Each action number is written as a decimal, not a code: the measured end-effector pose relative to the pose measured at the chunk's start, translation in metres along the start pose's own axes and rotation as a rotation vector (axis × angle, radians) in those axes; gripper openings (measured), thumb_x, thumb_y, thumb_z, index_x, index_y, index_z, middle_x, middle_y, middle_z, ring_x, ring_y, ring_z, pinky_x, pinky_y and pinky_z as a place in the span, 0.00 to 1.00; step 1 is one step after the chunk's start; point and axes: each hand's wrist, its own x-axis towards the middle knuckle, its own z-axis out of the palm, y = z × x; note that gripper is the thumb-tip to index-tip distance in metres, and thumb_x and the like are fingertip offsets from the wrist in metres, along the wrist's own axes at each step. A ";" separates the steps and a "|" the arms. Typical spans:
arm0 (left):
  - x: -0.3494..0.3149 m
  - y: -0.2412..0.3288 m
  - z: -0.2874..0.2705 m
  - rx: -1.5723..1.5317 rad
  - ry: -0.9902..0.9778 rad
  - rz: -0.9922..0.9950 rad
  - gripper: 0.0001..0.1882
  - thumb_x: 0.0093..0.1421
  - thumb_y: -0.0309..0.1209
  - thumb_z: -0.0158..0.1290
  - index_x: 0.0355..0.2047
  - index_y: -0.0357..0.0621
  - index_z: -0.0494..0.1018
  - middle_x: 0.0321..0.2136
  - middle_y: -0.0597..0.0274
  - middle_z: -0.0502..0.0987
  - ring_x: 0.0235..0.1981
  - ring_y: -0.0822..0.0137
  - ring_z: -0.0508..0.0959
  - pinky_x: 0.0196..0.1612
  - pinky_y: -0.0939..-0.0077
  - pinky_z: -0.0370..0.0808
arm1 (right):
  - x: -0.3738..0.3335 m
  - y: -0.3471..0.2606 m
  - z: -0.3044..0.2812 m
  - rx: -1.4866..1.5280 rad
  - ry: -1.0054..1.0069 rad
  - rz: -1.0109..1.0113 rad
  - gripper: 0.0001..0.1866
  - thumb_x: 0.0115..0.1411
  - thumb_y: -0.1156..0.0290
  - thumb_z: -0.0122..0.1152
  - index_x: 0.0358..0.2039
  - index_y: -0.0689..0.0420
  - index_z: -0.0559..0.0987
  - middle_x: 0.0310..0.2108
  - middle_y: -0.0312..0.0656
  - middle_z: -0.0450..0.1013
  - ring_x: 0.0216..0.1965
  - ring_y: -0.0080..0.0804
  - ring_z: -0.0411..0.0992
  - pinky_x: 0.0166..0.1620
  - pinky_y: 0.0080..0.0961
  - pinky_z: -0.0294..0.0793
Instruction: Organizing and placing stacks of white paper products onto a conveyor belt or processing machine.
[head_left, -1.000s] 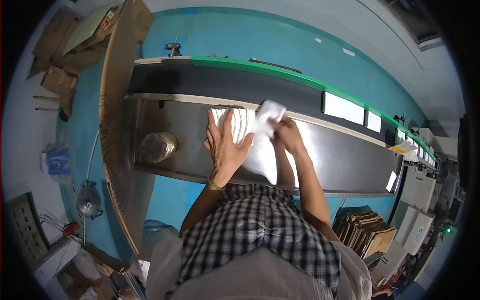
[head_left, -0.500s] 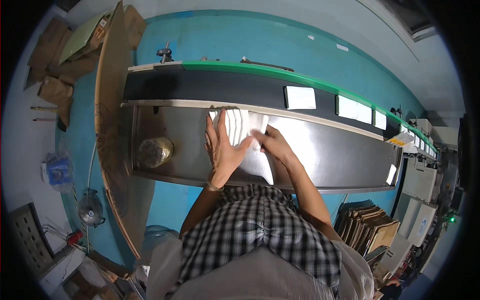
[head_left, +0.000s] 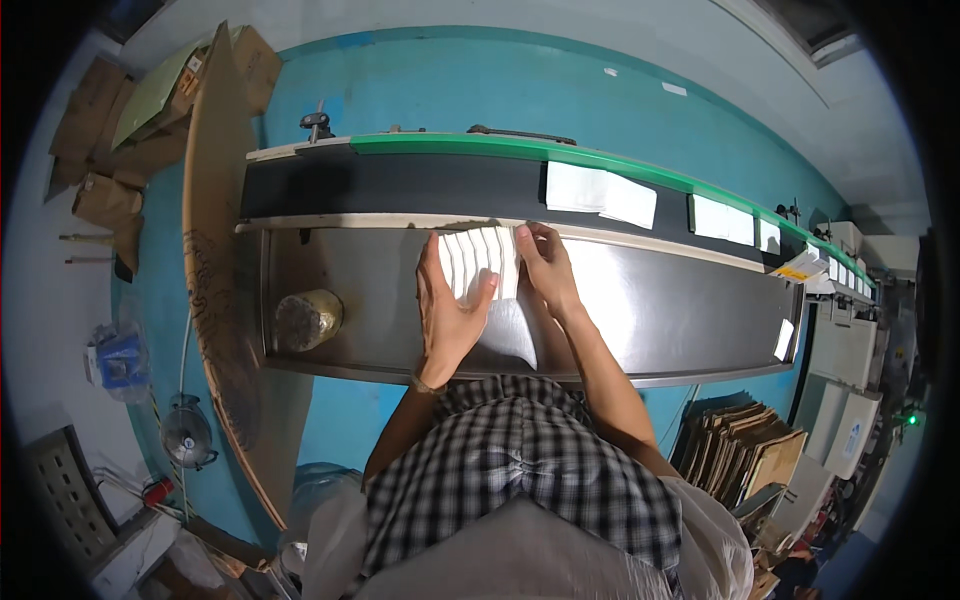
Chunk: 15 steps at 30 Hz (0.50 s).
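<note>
A row of several thin white folded sheets or packets (head_left: 470,262), pressed side by side, is held over the steel tray (head_left: 385,330); their exact kind I cannot make out. My left hand (head_left: 452,325) is closed round the row's left side, its fingers along the outer face and its thumb across the near part. At the row's right far corner my right hand (head_left: 550,275) grips it between thumb and bent fingers. Part of the right fingers is hidden behind the hand.
Beyond the tray runs a dark conveyor belt (head_left: 420,192) with a green rail (head_left: 440,147); white flat pieces (head_left: 600,193) lie on it. A roll of tape (head_left: 308,318) rests at the tray's left end. A tall cardboard sheet (head_left: 215,270) borders the left; flattened cardboard (head_left: 735,450) stands lower right.
My right hand has moved from in front of the row to its far right corner. The row looks wider and more even. White pieces on the belt have shifted, with two now touching nearest me.
</note>
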 end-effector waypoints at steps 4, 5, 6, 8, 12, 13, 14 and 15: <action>-0.002 0.017 0.005 0.230 -0.050 -0.018 0.54 0.51 0.46 0.68 0.72 0.57 0.48 0.67 0.30 0.47 0.65 0.30 0.57 0.60 0.39 0.62 | 0.001 -0.006 -0.009 -0.081 -0.399 0.092 0.33 0.66 0.44 0.58 0.54 0.64 0.72 0.37 0.41 0.76 0.37 0.27 0.74 0.39 0.22 0.74; 0.000 0.012 0.007 0.311 -0.035 -0.029 0.54 0.51 0.46 0.68 0.72 0.58 0.49 0.68 0.30 0.47 0.65 0.30 0.56 0.59 0.38 0.62 | 0.001 -0.005 -0.010 -0.083 -0.392 0.090 0.33 0.66 0.44 0.58 0.54 0.64 0.72 0.37 0.41 0.76 0.37 0.27 0.74 0.39 0.22 0.74; 0.003 0.007 0.009 0.393 -0.020 -0.040 0.53 0.51 0.46 0.69 0.72 0.59 0.49 0.68 0.30 0.46 0.65 0.29 0.56 0.58 0.37 0.63 | 0.001 -0.003 -0.009 0.021 -0.323 0.072 0.31 0.65 0.46 0.59 0.53 0.62 0.73 0.36 0.40 0.77 0.35 0.25 0.75 0.39 0.22 0.75; 0.009 -0.001 0.008 0.334 0.017 0.008 0.52 0.50 0.42 0.69 0.71 0.59 0.51 0.68 0.31 0.46 0.65 0.30 0.56 0.56 0.36 0.64 | 0.004 -0.005 -0.014 0.093 -0.081 -0.019 0.32 0.64 0.49 0.63 0.57 0.61 0.68 0.31 0.39 0.77 0.31 0.24 0.77 0.36 0.22 0.77; 0.009 -0.006 0.006 0.380 -0.023 -0.013 0.51 0.50 0.38 0.68 0.71 0.60 0.52 0.68 0.33 0.47 0.64 0.30 0.58 0.56 0.36 0.64 | 0.034 0.001 -0.061 0.244 0.436 0.027 0.32 0.68 0.58 0.59 0.60 0.69 0.60 0.32 0.41 0.76 0.27 0.24 0.75 0.27 0.19 0.70; 0.008 -0.007 0.006 0.395 -0.031 -0.006 0.51 0.50 0.38 0.68 0.71 0.60 0.52 0.67 0.32 0.48 0.64 0.30 0.58 0.57 0.37 0.64 | 0.040 -0.002 -0.071 0.278 0.385 0.047 0.31 0.68 0.59 0.59 0.59 0.69 0.59 0.32 0.42 0.76 0.27 0.24 0.75 0.28 0.19 0.71; 0.008 -0.009 0.006 0.409 -0.039 0.000 0.51 0.50 0.38 0.68 0.71 0.59 0.52 0.67 0.31 0.48 0.63 0.29 0.58 0.57 0.38 0.64 | 0.044 -0.003 -0.077 0.312 0.333 0.067 0.31 0.68 0.60 0.58 0.59 0.70 0.59 0.32 0.43 0.76 0.28 0.24 0.74 0.29 0.19 0.71; 0.008 -0.011 0.007 0.408 -0.043 0.000 0.51 0.50 0.38 0.68 0.71 0.59 0.52 0.67 0.31 0.48 0.63 0.29 0.58 0.57 0.38 0.64 | 0.043 0.000 -0.076 0.311 0.336 0.069 0.31 0.68 0.60 0.58 0.59 0.70 0.59 0.32 0.43 0.76 0.28 0.24 0.74 0.29 0.19 0.71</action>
